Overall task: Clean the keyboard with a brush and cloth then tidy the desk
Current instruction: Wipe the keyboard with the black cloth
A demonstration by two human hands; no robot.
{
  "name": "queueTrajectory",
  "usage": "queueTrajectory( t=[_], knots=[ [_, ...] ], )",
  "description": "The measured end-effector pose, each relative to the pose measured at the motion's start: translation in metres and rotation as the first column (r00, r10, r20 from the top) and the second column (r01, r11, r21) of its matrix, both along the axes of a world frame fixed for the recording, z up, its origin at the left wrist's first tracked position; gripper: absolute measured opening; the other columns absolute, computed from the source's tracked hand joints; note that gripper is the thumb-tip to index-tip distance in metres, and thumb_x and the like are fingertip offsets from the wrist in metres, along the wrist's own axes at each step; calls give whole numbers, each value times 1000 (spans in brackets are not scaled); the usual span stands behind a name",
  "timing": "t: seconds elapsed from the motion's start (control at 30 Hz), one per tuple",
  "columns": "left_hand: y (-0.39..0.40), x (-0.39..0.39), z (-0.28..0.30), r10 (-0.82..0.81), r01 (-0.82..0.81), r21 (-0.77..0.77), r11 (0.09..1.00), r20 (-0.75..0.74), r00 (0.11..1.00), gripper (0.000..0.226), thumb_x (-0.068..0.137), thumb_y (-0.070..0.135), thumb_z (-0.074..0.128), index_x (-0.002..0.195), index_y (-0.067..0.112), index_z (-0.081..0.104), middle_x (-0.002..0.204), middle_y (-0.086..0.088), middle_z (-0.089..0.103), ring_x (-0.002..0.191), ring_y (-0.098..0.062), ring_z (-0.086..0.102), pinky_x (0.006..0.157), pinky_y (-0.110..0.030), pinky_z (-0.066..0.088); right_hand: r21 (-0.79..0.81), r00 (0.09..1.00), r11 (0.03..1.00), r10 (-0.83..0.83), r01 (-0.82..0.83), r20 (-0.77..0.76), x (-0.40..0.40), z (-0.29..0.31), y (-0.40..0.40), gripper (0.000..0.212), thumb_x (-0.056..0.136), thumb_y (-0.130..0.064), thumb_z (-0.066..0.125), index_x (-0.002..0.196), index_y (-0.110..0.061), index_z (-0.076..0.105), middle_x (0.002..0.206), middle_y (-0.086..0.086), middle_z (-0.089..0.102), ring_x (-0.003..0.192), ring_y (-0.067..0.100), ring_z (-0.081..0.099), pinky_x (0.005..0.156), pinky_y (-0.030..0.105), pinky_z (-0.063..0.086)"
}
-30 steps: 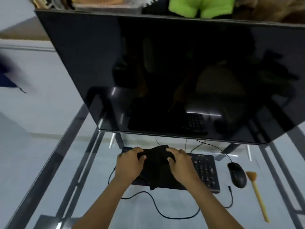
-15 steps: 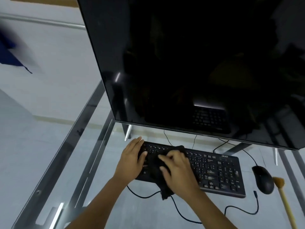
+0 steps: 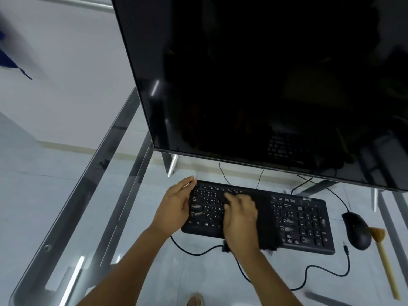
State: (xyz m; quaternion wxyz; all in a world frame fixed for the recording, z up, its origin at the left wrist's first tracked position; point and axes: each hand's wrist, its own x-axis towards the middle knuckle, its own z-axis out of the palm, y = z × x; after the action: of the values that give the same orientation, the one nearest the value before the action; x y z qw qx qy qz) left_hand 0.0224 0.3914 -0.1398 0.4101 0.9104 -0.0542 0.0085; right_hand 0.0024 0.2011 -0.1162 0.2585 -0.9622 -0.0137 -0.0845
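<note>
Keyboard (image 3: 295, 219) sits mid-desk below the monitor (image 3: 265, 85); left hand (image 3: 176, 206) lies flat on its left end, right hand (image 3: 240, 219) presses the black cloth (image 3: 265, 219) flat mid-keys. Mouse (image 3: 356, 230) and brush (image 3: 385, 261) near the right edge.

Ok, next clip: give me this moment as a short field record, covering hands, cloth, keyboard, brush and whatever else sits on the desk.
left hand: rests flat on the keyboard's left end, fingers straight
right hand: presses the black cloth onto the keys, blurred
keyboard: black, on the glass desk, in front of the monitor
brush: lies unused at the right, beside the mouse
stage: wiping with the cloth
</note>
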Motion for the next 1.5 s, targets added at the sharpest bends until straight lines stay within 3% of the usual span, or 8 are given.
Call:
queueTrajectory(
  t=[0.17,0.37,0.5,0.67,0.87,1.2,1.33,1.5],
  knots=[
    [6,2,-3,-65,66,-20,998,48,997,49,91,-1,45,138,11,49,145,-2,43,121,-21,54,104,-42,44,-53,960,958,281,-281,-20,-2,-2,37,40,86,-12,66,126,-17,61,104,5,56,87,23,53,73,30,50],
    [6,2,-5,-59,59,7,998,39,997,47,95,4,48,141,15,45,147,6,38,132,-21,42,111,-40,35,-89,1000,996,7,-9,-24,-3,-9,-39,46,82,3,71,124,-15,65,100,9,57,86,25,53,75,34,51],
    [5,1,-9,-42,43,-20,999,24,999,46,94,6,44,140,14,46,147,0,41,131,-23,44,109,-44,38,-58,999,998,34,-36,-30,-10,-11,9,33,92,-51,56,100,-19,64,100,8,60,96,26,57,89,47,50],
    [6,3,-4,-61,63,-49,997,42,997,48,91,12,38,137,8,49,144,2,40,130,-16,44,110,-23,32,31,936,937,350,-349,-41,-22,-6,41,18,100,-31,47,115,-37,55,99,-10,44,92,14,44,82,27,42],
    [7,2,-8,-40,42,-110,993,15,999,42,97,7,47,138,15,48,143,11,38,133,-10,38,111,-24,30,-34,996,997,69,-70,-49,-29,-15,-26,47,83,1,69,125,-19,63,99,3,55,88,19,51,76,38,54],
    [6,3,-7,-49,47,-143,989,-11,999,44,96,1,47,138,13,48,144,9,38,133,-10,37,110,-17,27,-47,966,966,254,-256,-44,-41,-4,11,19,90,-40,64,87,-21,62,87,2,60,78,15,57,69,28,52],
    [5,0,-9,-34,33,-105,994,-4,999,48,94,0,48,140,15,45,144,12,35,133,-15,37,111,-23,28,-48,995,997,64,-68,-75,-47,-21,-24,39,84,1,67,120,-13,67,97,5,56,81,16,55,71,32,55],
    [5,0,-10,-29,28,-117,993,-6,1000,48,95,1,43,140,17,45,146,11,35,132,-18,38,110,-24,28,65,947,947,319,-316,-33,-57,-14,54,26,90,-17,53,110,-27,66,94,-3,54,86,10,46,74,23,44]
  ],
)
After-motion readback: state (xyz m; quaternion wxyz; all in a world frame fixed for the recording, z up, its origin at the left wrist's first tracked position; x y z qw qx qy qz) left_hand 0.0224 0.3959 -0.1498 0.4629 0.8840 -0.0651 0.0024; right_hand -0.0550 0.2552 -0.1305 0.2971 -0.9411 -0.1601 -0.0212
